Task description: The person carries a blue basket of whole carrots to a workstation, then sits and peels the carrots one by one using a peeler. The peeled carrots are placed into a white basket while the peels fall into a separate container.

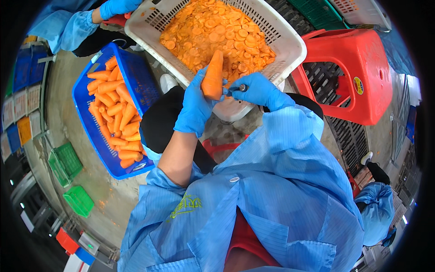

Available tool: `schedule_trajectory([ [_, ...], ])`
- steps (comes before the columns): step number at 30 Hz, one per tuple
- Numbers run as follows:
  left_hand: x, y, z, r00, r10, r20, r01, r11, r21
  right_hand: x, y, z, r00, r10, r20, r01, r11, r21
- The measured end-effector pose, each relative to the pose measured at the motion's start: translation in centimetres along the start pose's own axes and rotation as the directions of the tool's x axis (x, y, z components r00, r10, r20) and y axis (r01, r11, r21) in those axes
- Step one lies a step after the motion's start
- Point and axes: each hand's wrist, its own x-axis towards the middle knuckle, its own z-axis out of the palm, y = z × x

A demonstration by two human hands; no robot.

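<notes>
In front of me, my left hand [197, 102], in a blue glove, grips a large carrot [214, 76] that tilts upward with its thick end towards me. My right hand [258, 91], also gloved, is closed around the dark handle of a small tool [243, 88], beside the carrot's thick end. Its working end is mostly hidden by my fingers, so its kind is not clear. Beyond both hands stands a white plastic crate [289, 51] with slotted walls. It holds a deep heap of carrot slices and trimmings [217, 30].
A blue crate [83, 115] of whole carrots [117, 112] stands at my left. On the right is a red plastic stool [367, 74] by a black slatted floor grate [346, 136]. Another person's gloved hand [119, 7] is at the upper left. Green baskets [79, 200] sit further left.
</notes>
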Motion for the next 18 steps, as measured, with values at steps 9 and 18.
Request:
schedule_trajectory([
  [9,-0.5,-0.6,1.6,0.978,0.154,-0.138,-0.150,0.988,0.039,0.4,0.1,-0.6,0.931,0.148,0.333,-0.257,0.915,0.312],
  [18,-0.6,0.0,0.6,0.986,0.151,-0.065,-0.138,0.974,0.178,0.8,2.0,-1.2,0.965,0.248,0.082,-0.249,0.779,0.575],
])
